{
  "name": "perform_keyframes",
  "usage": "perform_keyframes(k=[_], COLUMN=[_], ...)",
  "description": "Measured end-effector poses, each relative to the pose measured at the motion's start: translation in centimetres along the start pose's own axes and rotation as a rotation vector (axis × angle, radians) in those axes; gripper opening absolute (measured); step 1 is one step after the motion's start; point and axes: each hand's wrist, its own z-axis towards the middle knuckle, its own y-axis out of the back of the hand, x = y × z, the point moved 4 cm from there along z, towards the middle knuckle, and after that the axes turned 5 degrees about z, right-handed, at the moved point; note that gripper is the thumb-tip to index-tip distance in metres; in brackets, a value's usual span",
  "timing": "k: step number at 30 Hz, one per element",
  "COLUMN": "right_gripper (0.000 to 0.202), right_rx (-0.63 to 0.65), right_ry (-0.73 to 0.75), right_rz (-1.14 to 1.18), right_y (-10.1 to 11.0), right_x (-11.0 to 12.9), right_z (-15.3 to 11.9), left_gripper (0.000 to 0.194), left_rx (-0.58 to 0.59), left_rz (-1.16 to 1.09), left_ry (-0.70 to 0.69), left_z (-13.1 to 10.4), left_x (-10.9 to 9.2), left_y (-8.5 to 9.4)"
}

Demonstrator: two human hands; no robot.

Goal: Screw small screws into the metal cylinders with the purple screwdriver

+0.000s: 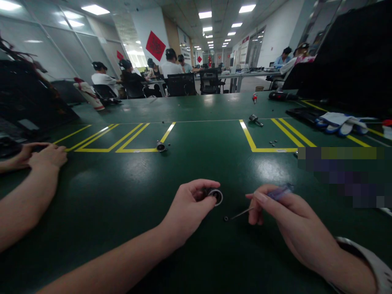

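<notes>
My left hand [192, 204] is closed around a round metal part with a hollow, ring-shaped end [218, 197], held just above the green table. Thumb and fingers grip its sides and hide most of its body. To the right, my right hand [284, 212] pinches a thin screwdriver by its translucent purple handle [280, 192]. Its slim shaft slants down to the left. At the tip is a small dark ring [226, 219]; whether it sits on the tip or lies on the table I cannot tell.
A small metal housing [160, 146] stands on the yellow tape, left of centre. Several tiny parts [272, 143] and a metal piece with a shaft [255, 120] lie right. Farther off are a red screwdriver [255, 97] and gloves [341, 123]. Another person's hands [45, 155] rest at left.
</notes>
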Motion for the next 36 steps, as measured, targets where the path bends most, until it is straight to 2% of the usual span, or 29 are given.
perform_keyframes(k=[2,5,8,11,14,17,19,22,26,32,36], right_gripper=[0.030,0.032,0.030,0.031,0.033,0.025,0.015,0.010,0.009,0.013,0.015], right_rx=[0.006,-0.012,-0.010,0.042,0.099,0.158,0.242,0.330,0.290,0.168,0.145], right_ry=[-0.150,-0.270,-0.330,-0.304,-0.210,0.014,0.188,0.309,0.383,0.696,0.686], right_rz=[0.140,0.203,0.182,0.089,-0.091,-0.300,-0.411,-0.510,-0.504,-0.494,-0.552], right_y=[0.0,-0.2,-0.3,-0.5,-0.7,-1.1,-1.7,-2.4,-2.3,-1.5,-1.5], right_x=[-1.3,-2.1,-2.3,-2.0,-1.2,0.5,1.6,2.2,2.1,3.0,2.8], right_z=[0.6,0.9,0.9,0.9,0.5,-0.3,-1.0,-1.5,-1.5,-2.2,-2.1], left_gripper=[0.030,0.030,0.030,0.030,0.030,0.031,0.031,0.030,0.025,0.019,0.022], left_rx=[0.002,0.004,0.001,0.003,-0.004,-0.006,-0.005,-0.016,-0.045,-0.032,-0.016], left_rz=[-0.019,-0.089,-0.120,-0.128,-0.143,-0.156,-0.162,-0.181,-0.242,-0.219,-0.193], left_ry=[0.016,0.039,0.060,0.055,0.052,0.049,0.043,0.032,-0.001,-0.010,0.005], left_z=[0.0,0.1,0.2,0.4,0.4,0.4,0.4,0.3,0.3,0.3,0.0], left_x=[-0.2,-0.3,-0.1,0.1,0.3,0.3,0.2,0.0,-0.1,0.0,-0.2], left_y=[0.1,0.3,0.3,0.4,0.4,0.4,0.3,0.2,0.3,0.3,-0.2])
